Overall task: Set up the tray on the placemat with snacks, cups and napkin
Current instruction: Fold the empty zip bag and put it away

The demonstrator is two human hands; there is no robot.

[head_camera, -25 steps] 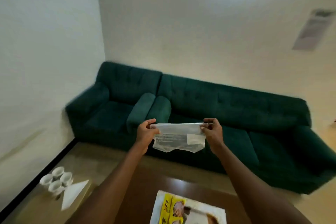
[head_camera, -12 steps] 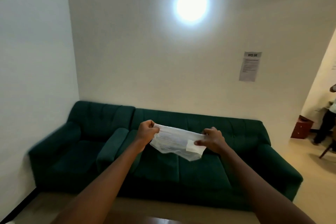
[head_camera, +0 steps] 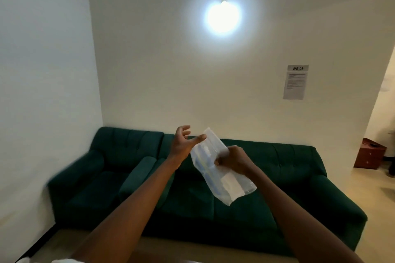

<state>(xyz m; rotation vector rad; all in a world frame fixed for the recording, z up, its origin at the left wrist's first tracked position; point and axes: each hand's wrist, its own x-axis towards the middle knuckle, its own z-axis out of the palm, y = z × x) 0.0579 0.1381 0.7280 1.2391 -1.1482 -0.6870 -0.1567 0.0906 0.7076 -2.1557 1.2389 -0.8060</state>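
A clear plastic packet (head_camera: 222,174) with a white item inside hangs slanted in the air in front of me. My right hand (head_camera: 234,159) grips it at its middle. My left hand (head_camera: 182,142) is just left of the packet's top end, fingers spread; its thumb tip touches or nearly touches the top corner. The tray, placemat, cups and snacks are out of view.
A dark green sofa (head_camera: 277,188) stands against the white wall ahead, with a green cushion (head_camera: 139,174) on its left part. A wall lamp (head_camera: 222,17) glows above. A paper notice (head_camera: 296,82) hangs at right. A red-brown box (head_camera: 369,152) sits in the doorway.
My view has tilted up, so the table with cups and snack packs left the frame. My left hand let go of the packet's end and opened; the packet swung from level to slanted in my right hand.
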